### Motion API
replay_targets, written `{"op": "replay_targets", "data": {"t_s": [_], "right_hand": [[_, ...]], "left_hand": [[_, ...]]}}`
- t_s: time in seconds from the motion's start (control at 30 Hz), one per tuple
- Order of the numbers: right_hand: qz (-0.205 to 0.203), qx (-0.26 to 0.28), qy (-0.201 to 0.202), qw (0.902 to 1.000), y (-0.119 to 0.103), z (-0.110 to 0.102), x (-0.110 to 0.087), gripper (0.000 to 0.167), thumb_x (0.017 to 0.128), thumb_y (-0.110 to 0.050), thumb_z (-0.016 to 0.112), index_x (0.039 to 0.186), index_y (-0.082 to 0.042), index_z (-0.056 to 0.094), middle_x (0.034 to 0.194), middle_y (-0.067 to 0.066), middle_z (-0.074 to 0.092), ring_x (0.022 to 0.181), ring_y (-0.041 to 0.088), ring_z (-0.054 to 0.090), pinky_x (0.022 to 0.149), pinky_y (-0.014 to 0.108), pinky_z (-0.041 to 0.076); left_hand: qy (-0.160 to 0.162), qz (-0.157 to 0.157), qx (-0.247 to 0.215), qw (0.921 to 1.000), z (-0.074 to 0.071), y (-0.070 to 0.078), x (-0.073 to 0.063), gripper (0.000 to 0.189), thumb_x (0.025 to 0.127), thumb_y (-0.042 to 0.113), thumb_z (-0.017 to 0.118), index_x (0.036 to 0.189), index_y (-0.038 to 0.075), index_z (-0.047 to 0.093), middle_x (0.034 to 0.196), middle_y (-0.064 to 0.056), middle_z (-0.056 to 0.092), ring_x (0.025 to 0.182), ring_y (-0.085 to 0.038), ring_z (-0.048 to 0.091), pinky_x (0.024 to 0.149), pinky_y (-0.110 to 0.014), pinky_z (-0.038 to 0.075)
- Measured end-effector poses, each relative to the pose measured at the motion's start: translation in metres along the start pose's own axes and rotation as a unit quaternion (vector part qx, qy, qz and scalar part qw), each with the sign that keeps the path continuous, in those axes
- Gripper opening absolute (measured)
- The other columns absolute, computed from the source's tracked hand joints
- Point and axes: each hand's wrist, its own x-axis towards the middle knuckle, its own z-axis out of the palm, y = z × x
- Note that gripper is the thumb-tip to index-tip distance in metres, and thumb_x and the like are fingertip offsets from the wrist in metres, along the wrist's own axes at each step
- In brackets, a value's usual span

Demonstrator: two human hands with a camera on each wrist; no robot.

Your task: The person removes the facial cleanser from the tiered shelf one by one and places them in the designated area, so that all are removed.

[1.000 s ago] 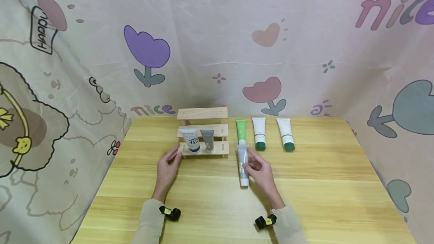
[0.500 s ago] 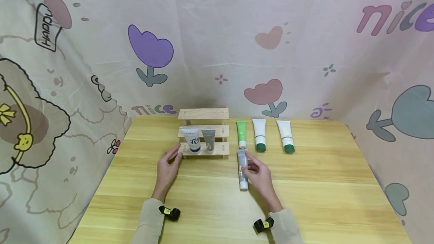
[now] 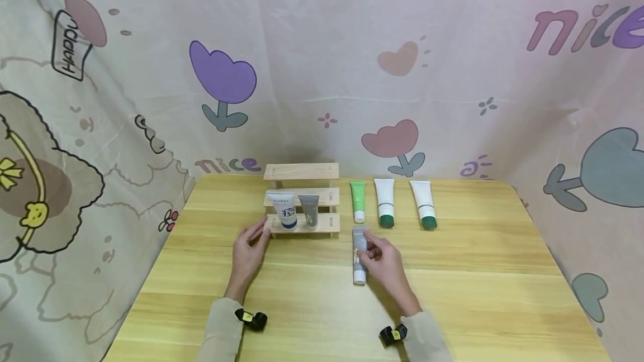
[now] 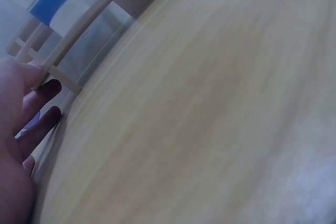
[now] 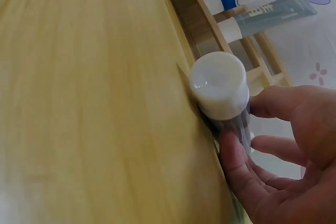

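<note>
In the head view my right hand (image 3: 386, 261) holds a grey squeeze tube (image 3: 359, 256) by its side, thumb against fingers. The tube's white cap (image 5: 219, 85) points toward me, close over the table. My left hand (image 3: 249, 250) grips the left end of the lowest step of a three-step wooden rack (image 3: 302, 172); its fingers reach beside the rack's leg in the left wrist view. On that step a white tube with a blue band (image 3: 284, 210) and a small grey tube (image 3: 309, 211) stand on their caps, side by side.
To the right of the rack, a green tube (image 3: 358, 197) and two white tubes with green caps, one nearer (image 3: 384, 197) and one farther right (image 3: 424, 200), lie in a row. A printed cloth (image 3: 322, 60) hangs behind the wooden table (image 3: 478, 284).
My right hand has drawn the grey tube slightly toward me, away from the green tube, whose cap now shows fully. The left hand stays at the rack, and the head view has shifted slightly.
</note>
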Motion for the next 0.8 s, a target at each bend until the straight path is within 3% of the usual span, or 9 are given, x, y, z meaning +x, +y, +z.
{"op": "replay_targets", "data": {"t_s": [0.2, 0.57, 0.8], "right_hand": [[0.009, 0.006, 0.001, 0.9999, 0.002, -0.003, -0.002, 0.038, 0.086, -0.001, 0.08, 0.123, 0.0, 0.072, 0.092, 0.006, 0.065, 0.079, 0.015, 0.064, 0.069, 0.022, 0.058], [0.039, 0.034, 0.003, 0.9986, 0.004, -0.008, -0.005, 0.03, 0.092, -0.005, 0.076, 0.121, -0.003, 0.072, 0.103, 0.01, 0.068, 0.085, 0.021, 0.067, 0.07, 0.024, 0.06], [0.008, 0.045, 0.023, 0.9987, -0.003, -0.011, -0.004, 0.029, 0.09, 0.0, 0.077, 0.118, -0.001, 0.072, 0.106, 0.014, 0.07, 0.082, 0.021, 0.067, 0.067, 0.024, 0.059]], "left_hand": [[0.001, 0.001, 0.003, 1.0, -0.001, 0.0, 0.0, 0.04, 0.102, 0.028, 0.066, 0.14, 0.013, 0.063, 0.129, -0.01, 0.069, 0.134, -0.031, 0.056, 0.126, -0.051, 0.015], [0.001, -0.005, 0.006, 1.0, 0.001, 0.0, 0.0, 0.04, 0.102, 0.027, 0.067, 0.139, 0.012, 0.064, 0.129, -0.01, 0.069, 0.134, -0.029, 0.056, 0.127, -0.049, 0.015], [0.001, -0.003, 0.006, 1.0, 0.0, 0.0, -0.001, 0.04, 0.102, 0.026, 0.067, 0.139, 0.012, 0.064, 0.129, -0.01, 0.069, 0.134, -0.03, 0.056, 0.127, -0.048, 0.015]]}}
